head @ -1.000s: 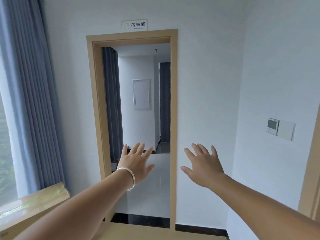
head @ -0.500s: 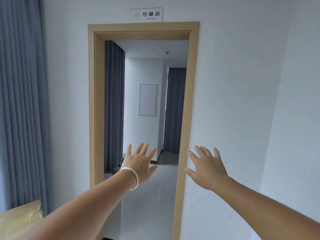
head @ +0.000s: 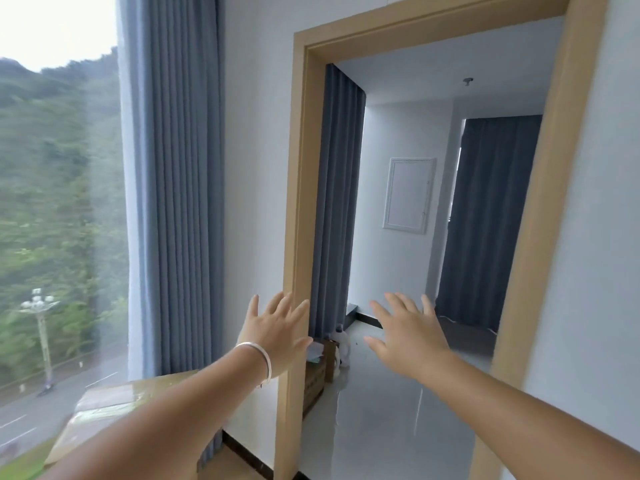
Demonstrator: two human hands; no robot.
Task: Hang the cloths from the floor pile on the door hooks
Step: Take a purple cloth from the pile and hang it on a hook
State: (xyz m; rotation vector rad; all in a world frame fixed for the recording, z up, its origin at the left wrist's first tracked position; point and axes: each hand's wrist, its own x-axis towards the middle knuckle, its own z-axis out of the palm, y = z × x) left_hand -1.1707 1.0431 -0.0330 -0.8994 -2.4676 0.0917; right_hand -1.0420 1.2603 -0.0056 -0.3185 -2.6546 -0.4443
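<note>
A: What is seen of the cloths and the door hooks?

B: Neither can be made out. No pile and no hooks are shown; only a tan door frame [head: 294, 237] with a smooth, flat face and square edges is seen, opening onto a second room.

A: How are the hands held?

B: Both are raised, backs to the camera. The left hand [head: 275, 332] is spread, fingers straight and apart, nothing held, and it is seen in front of the frame's left post. A thin silver bangle [head: 258, 358] is worn on its wrist. The right hand [head: 407, 337] is likewise spread and empty, seen against the doorway opening.

A: What materials are seen nearby?

B: A grey-blue curtain [head: 173, 188] hangs in deep, even vertical pleats left of the frame, beside a large window [head: 59, 202] through which blurred green trees, a road and a lamp post are seen. A cardboard box [head: 117, 407] wrapped in glossy film lies below the left forearm. Glossy pale floor tiles [head: 384, 420] are seen through the doorway, reflecting light. A white rectangular panel [head: 408, 195] is set in the far wall, with a second dark curtain [head: 491, 216] to its right. Small items by the inner left wall are too blurred to be told.
</note>
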